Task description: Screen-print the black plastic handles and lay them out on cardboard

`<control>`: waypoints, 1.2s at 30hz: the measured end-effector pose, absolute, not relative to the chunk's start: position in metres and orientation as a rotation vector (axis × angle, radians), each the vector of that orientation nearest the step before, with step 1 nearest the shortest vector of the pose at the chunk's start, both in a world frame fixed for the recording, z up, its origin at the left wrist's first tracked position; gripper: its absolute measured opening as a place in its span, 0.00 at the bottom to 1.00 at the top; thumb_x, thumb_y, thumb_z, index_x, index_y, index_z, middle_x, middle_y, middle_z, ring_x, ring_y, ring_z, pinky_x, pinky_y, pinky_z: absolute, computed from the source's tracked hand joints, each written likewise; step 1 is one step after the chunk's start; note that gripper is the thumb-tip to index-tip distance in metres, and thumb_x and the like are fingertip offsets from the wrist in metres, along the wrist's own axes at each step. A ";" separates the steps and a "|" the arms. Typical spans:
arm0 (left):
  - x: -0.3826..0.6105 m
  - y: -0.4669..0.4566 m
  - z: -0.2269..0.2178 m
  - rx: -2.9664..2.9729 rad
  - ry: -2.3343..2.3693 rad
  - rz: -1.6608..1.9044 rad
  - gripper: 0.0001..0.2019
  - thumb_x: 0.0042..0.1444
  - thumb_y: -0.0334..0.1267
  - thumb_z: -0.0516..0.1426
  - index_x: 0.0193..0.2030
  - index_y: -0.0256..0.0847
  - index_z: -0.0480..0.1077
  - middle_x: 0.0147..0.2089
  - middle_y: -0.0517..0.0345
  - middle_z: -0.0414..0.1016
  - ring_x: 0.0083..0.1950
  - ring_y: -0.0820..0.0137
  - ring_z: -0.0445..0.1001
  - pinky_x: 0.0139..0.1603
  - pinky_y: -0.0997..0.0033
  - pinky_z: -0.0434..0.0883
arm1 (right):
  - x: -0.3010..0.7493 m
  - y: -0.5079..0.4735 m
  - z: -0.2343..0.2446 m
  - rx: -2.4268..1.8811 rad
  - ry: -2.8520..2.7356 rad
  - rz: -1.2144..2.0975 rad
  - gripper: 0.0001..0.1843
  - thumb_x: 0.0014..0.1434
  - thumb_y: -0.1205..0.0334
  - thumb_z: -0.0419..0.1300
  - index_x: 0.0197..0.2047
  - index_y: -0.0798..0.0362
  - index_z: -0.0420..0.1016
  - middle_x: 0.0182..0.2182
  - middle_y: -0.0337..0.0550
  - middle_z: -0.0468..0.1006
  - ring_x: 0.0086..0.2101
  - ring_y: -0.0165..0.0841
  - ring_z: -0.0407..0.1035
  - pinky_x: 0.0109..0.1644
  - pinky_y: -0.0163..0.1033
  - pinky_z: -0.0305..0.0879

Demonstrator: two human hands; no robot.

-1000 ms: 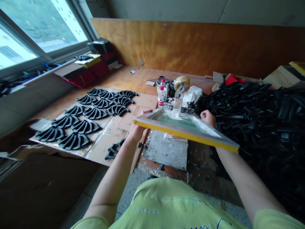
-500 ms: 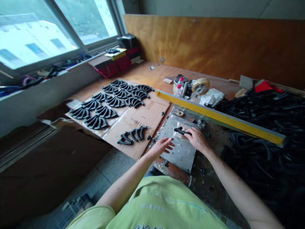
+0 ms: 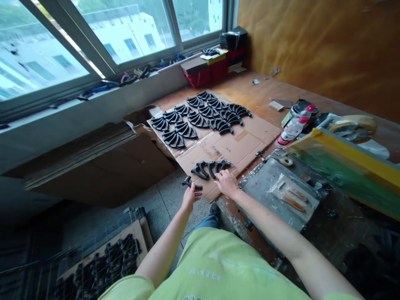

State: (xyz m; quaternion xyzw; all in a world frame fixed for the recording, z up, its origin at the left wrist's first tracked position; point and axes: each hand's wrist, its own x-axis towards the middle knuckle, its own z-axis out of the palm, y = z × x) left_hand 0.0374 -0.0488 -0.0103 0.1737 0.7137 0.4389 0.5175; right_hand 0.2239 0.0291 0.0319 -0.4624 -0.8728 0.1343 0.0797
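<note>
My left hand (image 3: 189,197) pinches a black curved plastic part (image 3: 191,183) just off the near edge of a cardboard sheet (image 3: 246,139). My right hand (image 3: 227,182) rests with fingers spread on the cardboard, touching a short row of the same black parts (image 3: 210,168) near that edge. Farther back on the cardboard lie several rows of black parts (image 3: 200,114). To the right is a grey metal printing plate (image 3: 268,187), with a yellow-framed screen (image 3: 353,166) tilted up over it.
A bottle with a red cap (image 3: 293,130), a tin and a tape roll (image 3: 353,124) stand behind the screen. Under the window sit red and black boxes (image 3: 215,62). On the floor at lower left a cardboard tray (image 3: 106,258) holds more black parts.
My head turned left. The right hand left the plate and moved to the row of parts on the cardboard; the black part went from the plate to my left hand.
</note>
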 end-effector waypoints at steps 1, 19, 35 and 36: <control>0.031 -0.046 -0.017 0.413 1.735 1.039 0.24 0.61 0.58 0.49 0.42 0.35 0.68 0.47 0.40 0.77 0.29 0.74 0.75 0.29 0.74 0.72 | 0.214 0.037 0.025 -1.456 -2.628 0.377 0.15 0.61 0.55 0.58 0.49 0.52 0.73 0.45 0.53 0.73 0.49 0.43 0.62 0.51 0.46 0.60; 0.006 -0.007 -0.036 0.743 2.005 0.660 0.24 0.58 0.58 0.49 0.23 0.41 0.71 0.17 0.53 0.71 0.25 0.63 0.72 0.30 0.68 0.66 | 0.162 0.089 -0.010 -1.809 -2.559 0.277 0.16 0.57 0.57 0.57 0.45 0.56 0.76 0.46 0.59 0.72 0.49 0.46 0.62 0.49 0.49 0.58; 0.042 0.005 -0.035 1.257 2.332 0.699 0.16 0.63 0.48 0.51 0.53 0.48 0.71 0.51 0.53 0.67 0.45 0.67 0.73 0.43 0.70 0.68 | 0.171 0.087 -0.010 -1.793 -2.581 0.318 0.17 0.60 0.57 0.55 0.46 0.57 0.76 0.48 0.58 0.71 0.51 0.46 0.59 0.52 0.49 0.55; 0.039 0.008 -0.035 1.257 2.356 0.685 0.16 0.63 0.48 0.50 0.52 0.47 0.71 0.50 0.54 0.68 0.44 0.68 0.74 0.43 0.71 0.68 | 0.171 0.087 -0.011 -1.797 -2.578 0.322 0.17 0.60 0.57 0.55 0.46 0.57 0.76 0.47 0.58 0.71 0.51 0.46 0.59 0.52 0.49 0.55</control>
